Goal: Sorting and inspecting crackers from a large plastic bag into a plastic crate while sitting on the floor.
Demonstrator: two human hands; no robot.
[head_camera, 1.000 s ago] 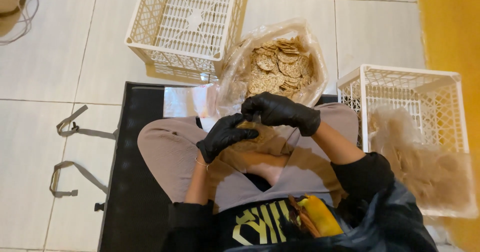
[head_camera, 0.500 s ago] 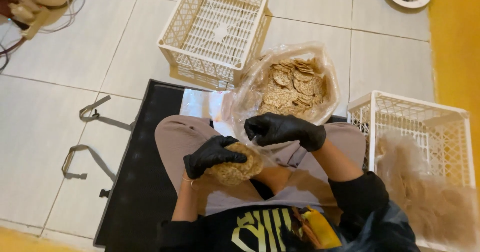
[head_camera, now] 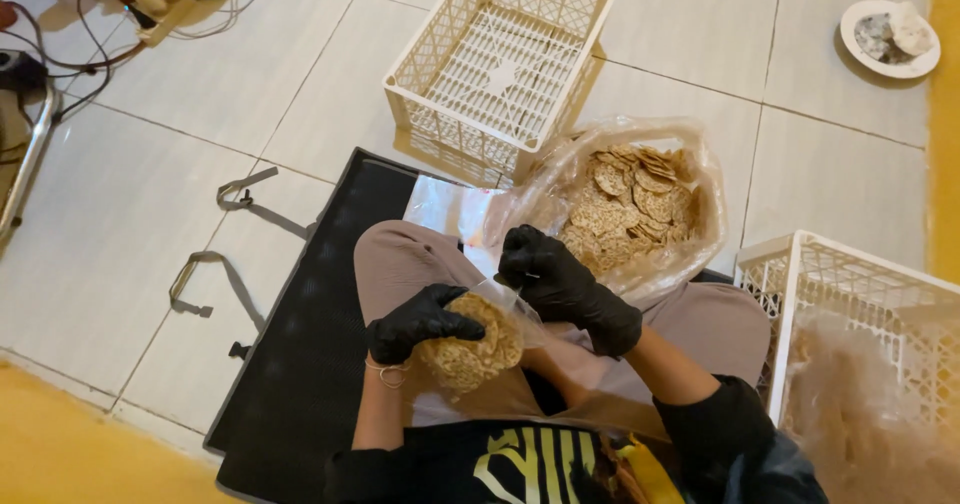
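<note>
I sit cross-legged on a black mat [head_camera: 300, 364]. My left hand [head_camera: 420, 322], in a black glove, grips a small clear bag of round tan crackers [head_camera: 472, 349] over my lap. In a matching glove, my right hand [head_camera: 560, 286] pinches the bag's open top edge just above the crackers. Beyond my knees a large clear plastic bag [head_camera: 630, 209] lies open, full of the same crackers.
An empty white plastic crate [head_camera: 500, 64] stands on the tiled floor ahead. A second white crate [head_camera: 860, 334] holding filled bags is at my right. A small white plate [head_camera: 890, 36] sits far right. Grey straps [head_camera: 225, 264] and cables [head_camera: 60, 54] lie left.
My view has shifted, bringing the plate and cables into sight. Both hands stay on the small bag; the right hand has moved from over it to its top edge.
</note>
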